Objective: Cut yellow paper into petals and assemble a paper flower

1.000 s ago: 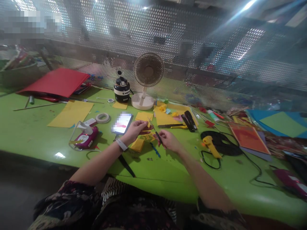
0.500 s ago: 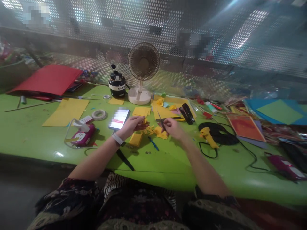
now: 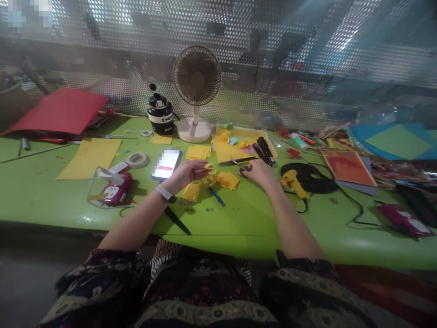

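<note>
My left hand (image 3: 191,173), with a watch on its wrist, is closed beside the phone and pinches a small yellow paper piece (image 3: 208,166) at its fingertips. My right hand (image 3: 260,171) is closed round the dark handles of a pair of scissors (image 3: 235,161); the blades point up and left. Several cut yellow paper scraps (image 3: 228,180) lie between the hands. A folded yellow paper (image 3: 191,193) rests below my left hand, near a blue twisted strip (image 3: 217,197). Close beyond my right hand lies a black stapler (image 3: 265,149).
A lit phone (image 3: 166,164), a tape roll (image 3: 137,159) and a purple device (image 3: 118,189) are on the left. A fan (image 3: 195,130) and a black bottle (image 3: 160,116) stand behind. A yellow glue gun (image 3: 296,183) with its cord lies right, by coloured papers (image 3: 350,167).
My right hand has moved right with the scissors, away from my left hand and toward the stapler. My left hand stays near the yellow scraps. The camera view has shifted slightly.
</note>
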Available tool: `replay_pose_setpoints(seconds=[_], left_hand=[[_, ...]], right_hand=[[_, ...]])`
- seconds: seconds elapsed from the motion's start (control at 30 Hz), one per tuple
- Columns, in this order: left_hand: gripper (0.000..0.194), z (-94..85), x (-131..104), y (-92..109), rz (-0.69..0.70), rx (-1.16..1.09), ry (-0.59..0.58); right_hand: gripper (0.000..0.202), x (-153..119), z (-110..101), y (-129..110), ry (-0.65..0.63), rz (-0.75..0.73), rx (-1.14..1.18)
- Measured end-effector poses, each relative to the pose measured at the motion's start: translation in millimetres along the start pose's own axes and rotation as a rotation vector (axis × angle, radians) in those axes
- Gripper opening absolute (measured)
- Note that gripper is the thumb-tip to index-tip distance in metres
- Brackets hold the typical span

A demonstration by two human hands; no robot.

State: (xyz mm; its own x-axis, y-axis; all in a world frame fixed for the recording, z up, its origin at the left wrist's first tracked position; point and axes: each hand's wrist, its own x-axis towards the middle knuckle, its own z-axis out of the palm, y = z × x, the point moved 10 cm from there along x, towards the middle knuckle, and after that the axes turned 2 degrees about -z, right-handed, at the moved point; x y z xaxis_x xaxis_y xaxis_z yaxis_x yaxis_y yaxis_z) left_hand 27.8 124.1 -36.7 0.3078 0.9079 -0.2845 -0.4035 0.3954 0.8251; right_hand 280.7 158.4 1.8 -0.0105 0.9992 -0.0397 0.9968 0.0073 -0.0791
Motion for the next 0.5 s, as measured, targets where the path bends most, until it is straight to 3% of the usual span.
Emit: replay_pose_setpoints(seconds=[0.2,0.3,0.43,0.5], left_hand=[[0.016,4.6,-3,1,0.021,0.008,-0.034],[0.014,5.0,-4,0,0.028,0.020,-0.043],[0.012,7.2,-4,-3,0.034,0.049,-0.066],[0.012,8.1,-5,-5,0.030,0.045,-0.065]], right_hand=[[0.025,2,16,2,-0.127,-0.017,0.051],[0.018,-4,5,-4,-0.100,-0.035,0.077],[0.015,-24,-23,-41,0.077,-0.158,0.362],[0.018,-37,-22,-69,0.060,-0.270,0.606]])
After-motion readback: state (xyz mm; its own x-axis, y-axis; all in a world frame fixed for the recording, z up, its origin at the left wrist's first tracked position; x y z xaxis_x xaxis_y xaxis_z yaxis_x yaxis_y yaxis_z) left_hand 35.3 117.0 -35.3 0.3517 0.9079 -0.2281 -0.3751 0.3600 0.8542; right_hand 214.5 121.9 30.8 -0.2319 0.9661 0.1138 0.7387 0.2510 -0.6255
